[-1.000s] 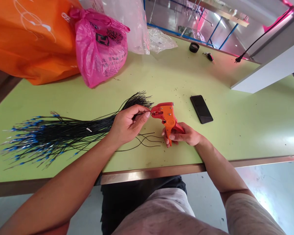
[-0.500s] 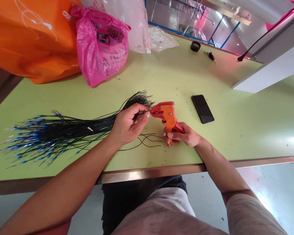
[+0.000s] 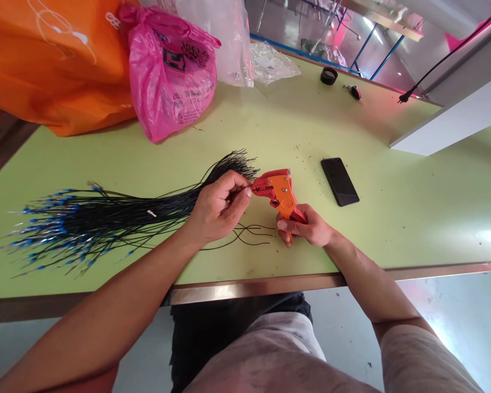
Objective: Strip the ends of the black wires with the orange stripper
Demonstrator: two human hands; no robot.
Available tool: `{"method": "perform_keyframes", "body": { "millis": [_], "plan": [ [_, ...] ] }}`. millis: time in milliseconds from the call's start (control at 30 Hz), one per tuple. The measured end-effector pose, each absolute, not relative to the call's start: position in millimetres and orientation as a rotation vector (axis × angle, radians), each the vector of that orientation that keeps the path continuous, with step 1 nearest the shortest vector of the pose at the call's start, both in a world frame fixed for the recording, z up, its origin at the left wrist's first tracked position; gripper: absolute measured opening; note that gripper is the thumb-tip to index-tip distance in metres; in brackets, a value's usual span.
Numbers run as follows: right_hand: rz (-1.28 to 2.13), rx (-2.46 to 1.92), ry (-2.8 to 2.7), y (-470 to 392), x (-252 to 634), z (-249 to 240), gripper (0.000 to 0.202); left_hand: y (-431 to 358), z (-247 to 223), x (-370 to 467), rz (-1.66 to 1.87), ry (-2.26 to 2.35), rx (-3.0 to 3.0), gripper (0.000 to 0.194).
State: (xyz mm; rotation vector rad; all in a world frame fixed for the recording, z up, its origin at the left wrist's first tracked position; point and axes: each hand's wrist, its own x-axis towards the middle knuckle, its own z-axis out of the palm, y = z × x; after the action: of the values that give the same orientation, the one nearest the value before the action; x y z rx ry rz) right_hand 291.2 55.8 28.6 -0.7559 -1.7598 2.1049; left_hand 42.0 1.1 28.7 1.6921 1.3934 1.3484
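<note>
My left hand [image 3: 223,204] is closed, thumb and forefinger pinching a thin black wire whose end is at the jaws of a wire stripper. My right hand [image 3: 306,226] is wrapped round the handles of that red and orange wire stripper [image 3: 281,188], its head turned towards my left fingertips. Under and behind my left hand lies a long bundle of black wires [image 3: 143,210], with blue sleeves and metal tips at its left end and plain cut ends at the right. A few loose black wires [image 3: 251,234] lie apart, between my hands.
A black phone [image 3: 340,182] lies right of the stripper. At the back left stand an orange bag [image 3: 57,71] and a pink plastic bag [image 3: 174,82], beside clear plastic bags [image 3: 272,63]. A black ring-shaped object [image 3: 328,76] and keys [image 3: 354,93] lie near the far edge.
The fingers of my right hand have drawn slightly closer to the palm, squeezing the stripper's handles. My left hand stays at the jaws with the wire. The view has shifted slightly.
</note>
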Motion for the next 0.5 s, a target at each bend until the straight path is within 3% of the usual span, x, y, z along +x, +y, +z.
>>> {"method": "perform_keyframes", "body": {
  "millis": [233,367,500],
  "plan": [
    [2.012,-0.866,-1.685,47,285,22,0.051,1,28,46,1.383,1.460,1.664,0.019],
    [2.149,-0.643,-1.684,55,289,19,0.038,6,22,43,1.399,1.444,1.596,0.019],
    [2.191,-0.483,-1.571,73,303,15,0.046,10,20,36,1.359,1.452,1.664,0.026]
  ]
}}
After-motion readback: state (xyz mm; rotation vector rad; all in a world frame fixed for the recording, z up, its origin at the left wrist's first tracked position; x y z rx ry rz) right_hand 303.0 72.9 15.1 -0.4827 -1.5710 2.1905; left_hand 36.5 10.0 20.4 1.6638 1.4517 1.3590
